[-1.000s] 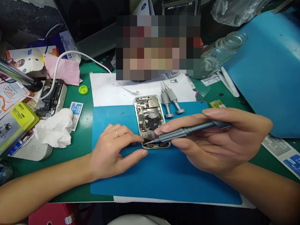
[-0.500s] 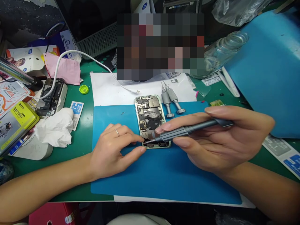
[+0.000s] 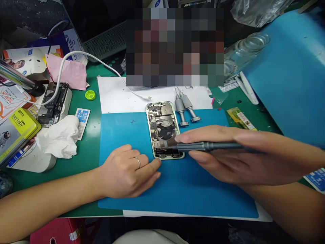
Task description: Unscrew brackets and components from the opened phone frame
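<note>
An opened phone [image 3: 162,127] with its circuit boards exposed lies on a blue mat [image 3: 175,189]. My right hand [image 3: 236,157] grips a grey screwdriver [image 3: 210,146] held nearly level, its tip over the phone's lower part. My left hand [image 3: 129,171], a ring on one finger, rests on the mat with its fingertips touching the phone's lower left corner and holds nothing. Two more grey screwdrivers [image 3: 185,110] lie just right of the phone.
At left are a second opened phone [image 3: 53,103], a crumpled white tissue [image 3: 59,137], a yellow battery box [image 3: 16,130], a green cap [image 3: 89,95] and a white cable [image 3: 83,56]. A large blue sheet [image 3: 291,78] and a glass jar [image 3: 243,54] stand at right.
My right hand has lowered and levelled the screwdriver, its tip shifting right on the phone. My left hand slid down and back to the phone's lower left corner, fingers curled closer.
</note>
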Tool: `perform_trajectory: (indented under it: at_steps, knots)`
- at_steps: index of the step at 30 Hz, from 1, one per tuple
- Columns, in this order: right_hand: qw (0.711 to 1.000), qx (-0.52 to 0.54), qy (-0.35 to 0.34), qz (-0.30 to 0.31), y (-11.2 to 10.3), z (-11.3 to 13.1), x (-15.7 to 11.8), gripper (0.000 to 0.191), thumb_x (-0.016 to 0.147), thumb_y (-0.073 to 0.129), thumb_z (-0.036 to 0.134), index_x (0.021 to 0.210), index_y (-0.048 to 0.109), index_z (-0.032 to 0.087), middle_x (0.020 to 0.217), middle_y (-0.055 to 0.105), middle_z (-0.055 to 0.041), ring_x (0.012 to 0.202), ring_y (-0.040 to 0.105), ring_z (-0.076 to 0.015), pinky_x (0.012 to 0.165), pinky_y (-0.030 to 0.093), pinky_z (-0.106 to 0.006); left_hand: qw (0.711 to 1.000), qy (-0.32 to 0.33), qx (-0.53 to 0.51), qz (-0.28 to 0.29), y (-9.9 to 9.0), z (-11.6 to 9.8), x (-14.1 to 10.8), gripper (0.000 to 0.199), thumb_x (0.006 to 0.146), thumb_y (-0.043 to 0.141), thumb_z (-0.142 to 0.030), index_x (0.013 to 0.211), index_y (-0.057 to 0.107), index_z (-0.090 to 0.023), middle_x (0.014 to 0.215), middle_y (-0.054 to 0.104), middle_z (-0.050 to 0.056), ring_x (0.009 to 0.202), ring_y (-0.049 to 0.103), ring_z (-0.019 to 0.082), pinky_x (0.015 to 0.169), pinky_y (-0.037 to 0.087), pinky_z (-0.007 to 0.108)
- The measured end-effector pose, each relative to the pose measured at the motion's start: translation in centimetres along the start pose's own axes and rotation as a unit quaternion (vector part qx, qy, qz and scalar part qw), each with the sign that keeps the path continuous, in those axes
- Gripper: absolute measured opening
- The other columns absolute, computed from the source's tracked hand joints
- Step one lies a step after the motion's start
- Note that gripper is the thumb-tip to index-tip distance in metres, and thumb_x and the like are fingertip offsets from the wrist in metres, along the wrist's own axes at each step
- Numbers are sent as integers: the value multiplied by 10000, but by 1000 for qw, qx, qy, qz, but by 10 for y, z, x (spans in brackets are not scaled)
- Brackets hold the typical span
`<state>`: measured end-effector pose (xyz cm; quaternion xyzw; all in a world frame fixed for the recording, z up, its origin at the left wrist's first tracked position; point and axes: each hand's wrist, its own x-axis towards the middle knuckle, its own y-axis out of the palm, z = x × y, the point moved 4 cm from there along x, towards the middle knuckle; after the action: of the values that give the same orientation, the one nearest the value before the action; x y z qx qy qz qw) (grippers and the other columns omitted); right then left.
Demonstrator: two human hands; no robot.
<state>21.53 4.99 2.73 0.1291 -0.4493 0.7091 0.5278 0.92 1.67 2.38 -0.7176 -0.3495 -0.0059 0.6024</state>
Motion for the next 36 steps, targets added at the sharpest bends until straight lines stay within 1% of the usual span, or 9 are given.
perform_trajectory:
  at_steps: [3, 5, 7, 9, 12, 18, 24, 31, 36]
  knots:
    - [997, -37, -56, 32, 6, 5, -2, 467, 954, 577, 154, 1410, 507, 228, 911, 789, -58, 828, 775, -166, 758, 673, -284, 1000, -3, 27, 12, 3, -1, -1, 273, 1007, 517, -272, 1147, 641, -73, 669, 603, -14, 571, 521, 143, 526, 301, 332]
    - [995, -67, -63, 45, 8, 5, 1, 553, 961, 563, 157, 1488, 421, 246, 864, 787, -36, 775, 774, -170, 724, 673, -289, 999, -10, 45, 19, 4, -1, -1, 305, 1011, 507, -291, 1178, 623, -63, 698, 622, -8, 588, 541, 148, 530, 329, 335]
    - [993, -74, -91, 35, 8, 7, 7, 660, 935, 599, 141, 1538, 353, 254, 837, 789, -20, 715, 769, -176, 661, 677, -296, 998, -15, 60, 27, 4, -1, -1, 333, 1012, 503, -307, 1203, 609, -56, 715, 633, -3, 600, 554, 151, 537, 348, 337]
    - [991, -61, -117, 29, 8, 7, 11, 739, 890, 639, 98, 1551, 339, 235, 845, 796, -29, 700, 768, -188, 621, 681, -305, 997, -16, 69, 33, 4, -1, -1, 347, 1013, 501, -313, 1216, 602, -50, 720, 638, 0, 604, 559, 151, 539, 354, 339]
    - [991, -44, -124, 38, 10, 6, 13, 771, 851, 660, 56, 1544, 361, 212, 860, 801, -57, 708, 770, -208, 608, 686, -321, 997, -10, 66, 37, 4, -2, -1, 342, 1019, 487, -307, 1206, 606, -47, 715, 636, 3, 599, 559, 150, 533, 348, 340]
    - [994, -27, -101, 31, 14, 2, 8, 692, 859, 687, 102, 1488, 442, 253, 899, 806, -45, 723, 778, -204, 621, 683, -292, 997, -20, 55, 57, 7, 0, 0, 356, 1021, 482, -315, 1206, 615, -41, 730, 651, 17, 621, 581, 160, 555, 353, 341]
    - [992, -36, -112, 38, 14, 2, 7, 682, 854, 687, 91, 1480, 443, 204, 882, 799, -64, 722, 772, -201, 619, 669, -280, 995, -31, 59, 73, 8, 1, -1, 384, 1035, 449, -332, 1241, 591, -42, 748, 659, 21, 635, 591, 165, 566, 366, 342]
    - [993, -44, -104, 40, 14, 0, 5, 541, 865, 688, 119, 1368, 538, 247, 913, 799, -36, 752, 769, -174, 645, 670, -261, 993, -39, 68, 90, 10, 1, -2, 428, 1040, 434, -349, 1305, 547, -32, 777, 657, 28, 654, 597, 175, 576, 377, 350]
    - [991, -43, -119, 44, 14, 1, 6, 576, 859, 677, 93, 1400, 503, 187, 898, 792, -67, 758, 768, -185, 655, 670, -272, 990, -39, 84, 104, 11, 0, -2, 455, 1042, 424, -369, 1318, 536, -25, 775, 642, 33, 669, 600, 187, 580, 383, 354]
